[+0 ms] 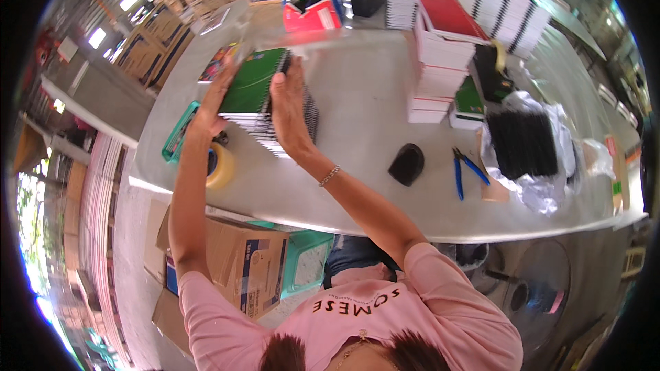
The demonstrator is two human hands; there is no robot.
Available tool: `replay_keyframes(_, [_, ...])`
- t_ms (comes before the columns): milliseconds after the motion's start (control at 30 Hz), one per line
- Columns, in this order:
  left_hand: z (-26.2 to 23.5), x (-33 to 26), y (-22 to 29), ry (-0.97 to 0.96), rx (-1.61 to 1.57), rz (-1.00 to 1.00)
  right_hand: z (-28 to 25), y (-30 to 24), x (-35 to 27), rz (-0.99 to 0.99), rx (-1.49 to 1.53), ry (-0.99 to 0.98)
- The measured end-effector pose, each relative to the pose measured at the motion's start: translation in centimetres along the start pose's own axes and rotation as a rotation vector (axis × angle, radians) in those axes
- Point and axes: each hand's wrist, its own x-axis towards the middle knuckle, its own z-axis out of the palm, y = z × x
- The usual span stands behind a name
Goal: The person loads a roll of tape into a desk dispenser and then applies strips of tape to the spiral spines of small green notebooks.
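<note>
A stack of spiral notebooks with a green cover on top stands on the grey table, its lower books fanned out toward me. My left hand grips the stack's left side. My right hand presses flat against its right side, over the wire spines. A thin bracelet shows on my right wrist. A yellow tape roll lies just under my left forearm.
A tall pile of red-covered notebooks stands to the right, with more stacks behind it. On the table lie a black object, blue pliers and black binding coils on white plastic. A teal tray sits at the left edge. Cardboard boxes stand under the table.
</note>
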Motion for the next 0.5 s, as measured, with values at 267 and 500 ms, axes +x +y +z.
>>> replay_keyframes(267, [-10.4,-3.5,3.4,0.199,0.003,0.163,-16.8,-6.0,-1.4,-0.671,-0.412,0.703])
replay_keyframes(500, [-2.3,-10.7,7.4,0.202,0.071,0.666,-36.8,3.2,6.8,0.041,-1.519,0.5])
